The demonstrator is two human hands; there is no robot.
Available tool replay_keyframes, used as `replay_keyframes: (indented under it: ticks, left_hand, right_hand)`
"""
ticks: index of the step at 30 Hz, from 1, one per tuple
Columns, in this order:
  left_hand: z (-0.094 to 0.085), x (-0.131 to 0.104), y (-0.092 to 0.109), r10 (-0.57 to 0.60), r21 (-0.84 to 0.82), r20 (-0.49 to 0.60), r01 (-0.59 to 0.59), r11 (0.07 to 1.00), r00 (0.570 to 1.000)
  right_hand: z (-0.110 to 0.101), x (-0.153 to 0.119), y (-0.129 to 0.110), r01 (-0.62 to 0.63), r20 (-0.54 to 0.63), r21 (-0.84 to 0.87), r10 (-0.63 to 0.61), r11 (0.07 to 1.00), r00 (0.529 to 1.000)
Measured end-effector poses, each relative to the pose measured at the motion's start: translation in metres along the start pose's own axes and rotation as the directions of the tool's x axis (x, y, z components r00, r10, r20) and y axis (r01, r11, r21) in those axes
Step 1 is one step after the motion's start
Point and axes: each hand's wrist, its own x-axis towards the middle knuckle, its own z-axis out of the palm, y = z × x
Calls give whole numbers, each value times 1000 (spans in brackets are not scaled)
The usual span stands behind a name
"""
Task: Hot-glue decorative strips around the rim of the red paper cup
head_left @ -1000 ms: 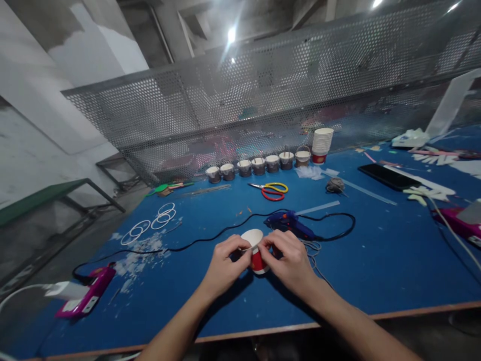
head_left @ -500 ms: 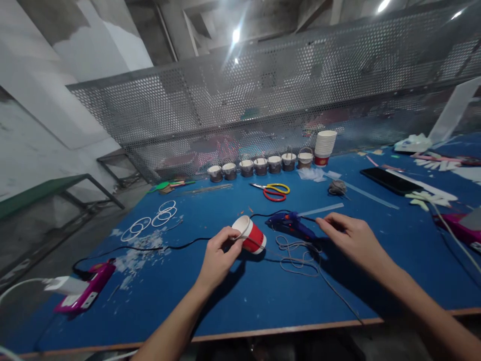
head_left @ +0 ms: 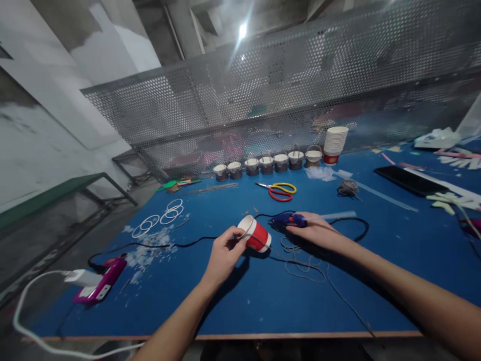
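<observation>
My left hand [head_left: 226, 250] grips a red and white paper cup [head_left: 260, 236] by its rim, tilted on its side with the mouth toward me and to the left. A grey cord runs from the cup's rim across its side to loose loops [head_left: 306, 263] on the table. To the right, my right hand [head_left: 314, 229] has its fingers closed round a blue hot glue gun [head_left: 284, 220], whose nozzle points left toward the cup. A clear glue stick [head_left: 334, 216] sticks out of the gun's back. The gun's handle is largely hidden by my hand.
Beyond the cup lie scissors [head_left: 280, 190] with red and yellow handles. Several cord-wrapped cups [head_left: 266, 165] line the back beside a stack of paper cups [head_left: 335, 145]. A cord ball [head_left: 347, 187], white rings [head_left: 171, 211], a phone [head_left: 411, 180] and a pink power strip [head_left: 103, 283] lie around.
My right hand has moved left from the black cable behind the glue gun and taken hold of the gun. The left hand still holds the cup. The view has shifted slightly.
</observation>
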Motion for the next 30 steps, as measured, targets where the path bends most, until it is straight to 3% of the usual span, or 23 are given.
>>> replay_keyframes:
  ticks: [4,8,14,21,30]
  left_hand:
    - [3,-1,0,-15,-4,3,15,1000,1000]
    - [7,-3,-1,-16,40,-23,17,999,1000]
    - [11,-4,-1,117,221,-116,-90,971,986]
    - [12,-3,-5,146,260,-79,-122,958,986]
    - [13,-3,-7,170,256,-76,-145,956,983]
  right_hand:
    - [-2,-18,-14,30,-105,79,-22,996,994]
    - [-1,-34,-34,81,-123,166,-61,983,991]
    - [13,-49,-39,348,-97,105,-339,931,936]
    - [24,-50,-36,322,-75,68,-317,944,946]
    - [27,-51,-34,396,-80,52,-391,917,917]
